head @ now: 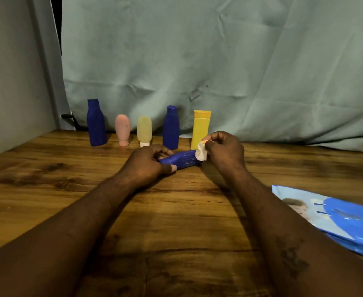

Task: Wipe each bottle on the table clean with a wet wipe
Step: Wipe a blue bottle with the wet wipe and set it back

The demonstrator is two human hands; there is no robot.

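Wiping a blue bottle point(181, 160) laid flat in the middle of the counter point(176, 221), just before the back-edge row point(144, 130).
Clenching its left end in the left grip point(148, 165), pinching a balled wipe point(201, 152) against its right end in the right grip point(225, 151). Likely light, stiff plastic, slick once wet: best pinned at one end and rolled.

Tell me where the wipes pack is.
Head view: the wipes pack lies on the table at the near right, just outside the right forearm.

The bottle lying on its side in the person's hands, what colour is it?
Dark blue bottle, seen in the head view.
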